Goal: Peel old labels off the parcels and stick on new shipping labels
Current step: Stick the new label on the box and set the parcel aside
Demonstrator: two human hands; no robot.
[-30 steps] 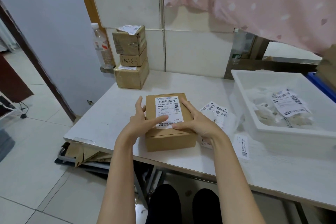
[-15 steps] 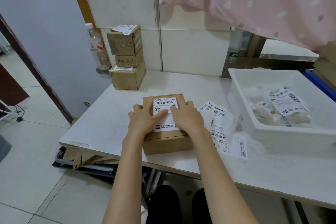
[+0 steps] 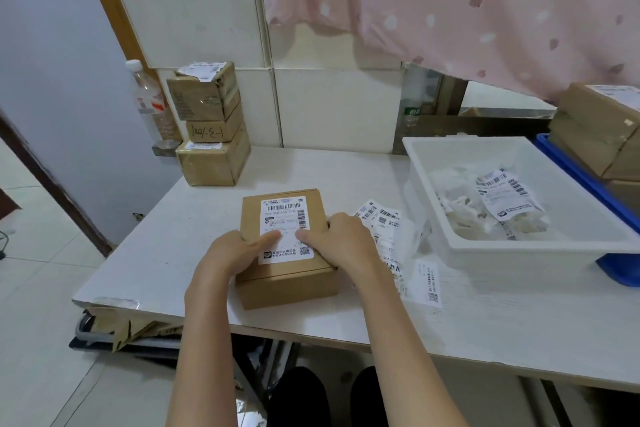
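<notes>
Label [image 3: 284, 229] on the parcel [image 3: 287, 282]: barcode at top, under it a number reading roughly "350-060-V05-220", not sure of every character. Side barcode at right edge. Bottom strip has a dark logo, two lines of Chinese print too small to read, a QR code. Middle box [image 3: 214, 130] of the stack by the wall: handwritten marker, upside down, looks like "1-3-/001". Loose labels [image 3: 382, 222] on the table and label [image 3: 505, 196] in the white bin [image 3: 519, 246]: barcodes, QR codes, text illegible. Bottle [image 3: 412, 111] behind the bin: green label, unreadable.
</notes>
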